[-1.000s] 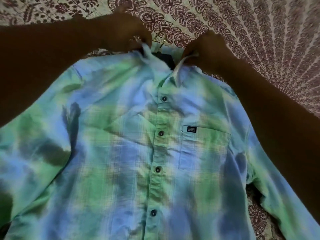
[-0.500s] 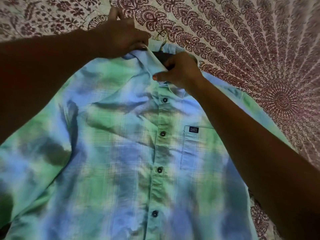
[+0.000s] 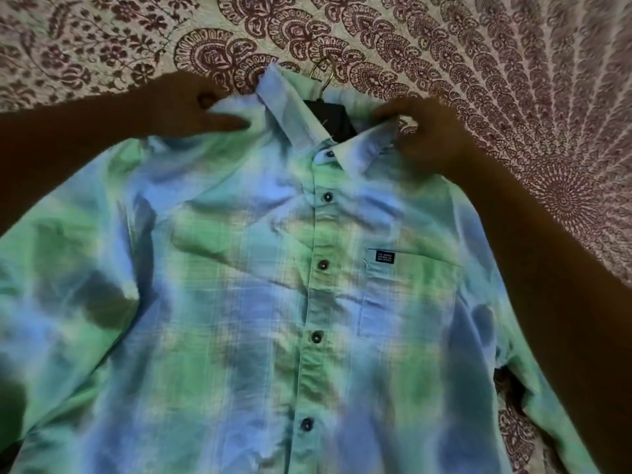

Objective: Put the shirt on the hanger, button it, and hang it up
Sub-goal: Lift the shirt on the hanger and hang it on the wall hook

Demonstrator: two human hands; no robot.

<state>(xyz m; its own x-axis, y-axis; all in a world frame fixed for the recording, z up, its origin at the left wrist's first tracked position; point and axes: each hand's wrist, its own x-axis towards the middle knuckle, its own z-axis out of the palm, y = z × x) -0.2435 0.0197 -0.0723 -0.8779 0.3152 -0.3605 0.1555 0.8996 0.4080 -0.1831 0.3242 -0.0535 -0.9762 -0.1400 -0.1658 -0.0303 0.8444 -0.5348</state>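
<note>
Watching the head view: the shirt [image 3: 239, 302] lies face up, spread flat on the patterned bedspread [image 3: 513, 63]. Its collar is at the far end and its hem runs off the near edge of view. The hanger [image 3: 326, 84] is inside it. The gold hook pokes out of the collar toward the far side. There is a dark patch in the collar opening, hanger neck or inner label, I can't tell which.

The left hand [image 3: 191, 104] grips a fold of shoulder cloth just left of the collar, thumb laid across the top. The right hand [image 3: 427, 131] pinches cloth at the right collar wing. Its fingers are blurred but look curled on fabric.

The buttons [image 3: 322, 265] down the placket look fastened, four plain to see. The top button [image 3: 330, 154] sits half under the collar wing, and I can't tell if it's through its hole.

My read: mounting and buttoning are about done, and the step in hand is squaring the shoulders and collar on the hanger. The next move, I judge, calls for releasing the cloth, taking the hook and lifting with both shoulders seated. The risk is one shoulder slipping off as the shirt leaves the bed. No rail or hanging place is in view
</note>
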